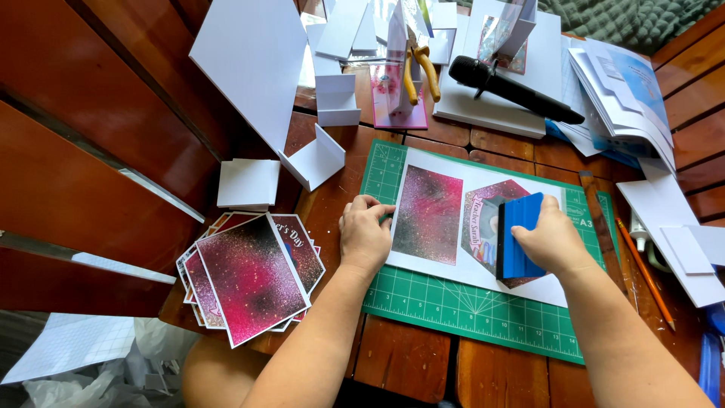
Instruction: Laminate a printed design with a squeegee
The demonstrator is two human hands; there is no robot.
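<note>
Two hands work on a white sheet [483, 219] on the green mat [468, 310]. Left hand [365, 234] presses its edge, holding nothing. Right hand [550, 240] grips a blue scraper [521, 227] on the hexagon print [483, 215]. Pushing crooked could wrinkle it.

You're at a home craft bench: a green cutting mat [453, 310] lies on the slatted wooden table [400, 355], white card pieces [249, 183] crowd its far edge, and yellow-handled pliers [420, 69] sit beside them.
</note>
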